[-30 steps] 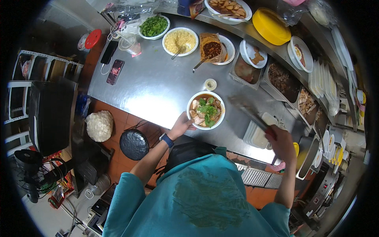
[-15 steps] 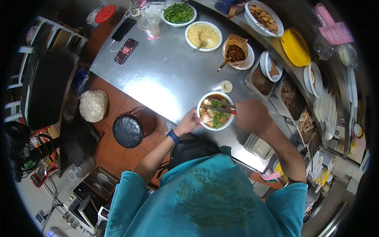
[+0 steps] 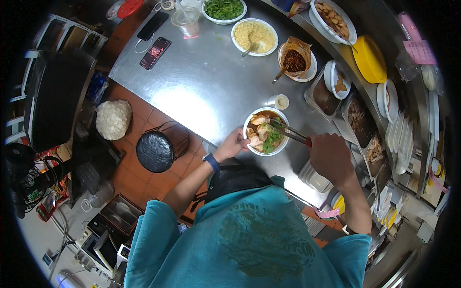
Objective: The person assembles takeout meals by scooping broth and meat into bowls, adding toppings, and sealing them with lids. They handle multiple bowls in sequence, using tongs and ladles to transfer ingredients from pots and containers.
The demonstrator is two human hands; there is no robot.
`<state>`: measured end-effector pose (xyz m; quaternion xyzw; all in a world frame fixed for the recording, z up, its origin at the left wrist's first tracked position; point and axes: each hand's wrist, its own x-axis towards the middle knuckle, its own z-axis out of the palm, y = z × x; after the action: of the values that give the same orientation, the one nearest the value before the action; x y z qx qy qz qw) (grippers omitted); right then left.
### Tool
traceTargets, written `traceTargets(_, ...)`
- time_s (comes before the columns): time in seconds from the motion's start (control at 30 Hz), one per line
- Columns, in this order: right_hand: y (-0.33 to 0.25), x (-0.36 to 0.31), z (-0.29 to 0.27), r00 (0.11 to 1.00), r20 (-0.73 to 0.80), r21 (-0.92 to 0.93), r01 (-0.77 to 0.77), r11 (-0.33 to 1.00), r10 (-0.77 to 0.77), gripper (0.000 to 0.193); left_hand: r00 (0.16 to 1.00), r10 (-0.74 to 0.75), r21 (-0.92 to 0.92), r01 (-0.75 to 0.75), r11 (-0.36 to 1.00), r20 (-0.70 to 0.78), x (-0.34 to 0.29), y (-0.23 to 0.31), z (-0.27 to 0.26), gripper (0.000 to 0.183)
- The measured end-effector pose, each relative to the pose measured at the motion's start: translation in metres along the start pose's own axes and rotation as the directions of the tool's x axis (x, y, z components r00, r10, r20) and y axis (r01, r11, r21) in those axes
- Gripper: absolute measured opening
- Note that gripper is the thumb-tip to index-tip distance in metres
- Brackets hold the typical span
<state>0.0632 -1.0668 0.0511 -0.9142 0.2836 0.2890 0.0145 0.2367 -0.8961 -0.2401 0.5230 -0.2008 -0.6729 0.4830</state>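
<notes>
A white bowl (image 3: 267, 154) near the table's front edge holds brown broth, pale dumpling-like pieces (image 3: 256, 136) and green herb leaves (image 3: 272, 138). My left hand (image 3: 234, 144) grips the bowl's left rim, thumb over the edge. In my closed right hand (image 3: 331, 158) are metal tongs (image 3: 297, 136) with a red part by the grip. Their tips reach into the bowl among the leaves; whether they pinch any is too small to tell. Just behind the bowl is a small pale cup (image 3: 281, 101) lying on its side or tilted.
Farther back stand a bowl of chopped greens (image 3: 224, 9), a bowl of minced garlic-like bits (image 3: 254, 37) and a chili sauce bowl (image 3: 294, 61). Metal food trays (image 3: 322, 94) line the right side. A phone (image 3: 155, 53) lies at the left; stacked containers (image 3: 314, 177) sit at front right.
My right hand has drawn back to the right and down with the tongs. The leaves have shifted right in the bowl, showing more pale pieces at the left. My left hand keeps hold of the rim.
</notes>
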Motion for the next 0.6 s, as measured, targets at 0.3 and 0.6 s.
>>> traceTargets(0.3,-0.008,0.012,-0.003,1.0,-0.006,0.048,-0.006,0.999,0.007,0.015,0.999,0.004,0.075,-0.007,0.997,0.043,0.0,0.001,-0.004,0.021)
traceTargets(0.6,-0.007,0.026,-0.007,0.994,-0.11,0.048,-0.021,0.999,0.026,0.009,1.0,-0.024,0.102,0.023,0.995,0.014,-0.002,0.008,-0.002,0.018)
